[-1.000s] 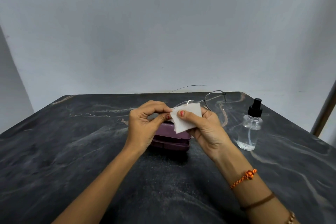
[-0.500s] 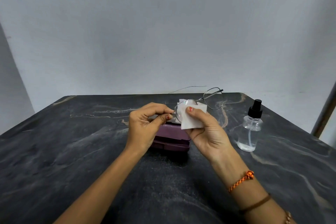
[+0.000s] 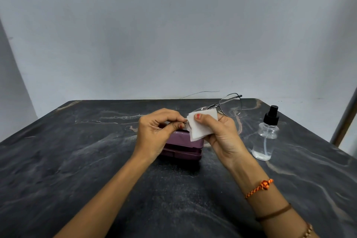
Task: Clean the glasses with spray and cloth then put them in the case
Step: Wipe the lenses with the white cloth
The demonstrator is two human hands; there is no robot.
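Observation:
Thin metal-framed glasses [image 3: 230, 104] are held in the air above the table. My left hand [image 3: 156, 133] pinches the frame's left end between thumb and forefinger. My right hand [image 3: 222, 133] presses a white cloth [image 3: 201, 126] around the left lens, thumb on the front; that lens is mostly hidden by the cloth. The right lens sticks out bare to the upper right. A purple glasses case [image 3: 181, 147] lies shut on the table right below my hands. A clear spray bottle [image 3: 265, 137] with a black nozzle stands to the right of my right hand.
The dark marbled table [image 3: 77, 160] runs back to a plain grey wall. A thin wire [image 3: 199, 93] lies along the table's far edge. A metal pole [image 3: 345, 120] leans at the right border.
The glasses tilted, with the bare right lens rising up to the right. My right hand and the cloth shifted slightly over the left lens. My left hand stayed put.

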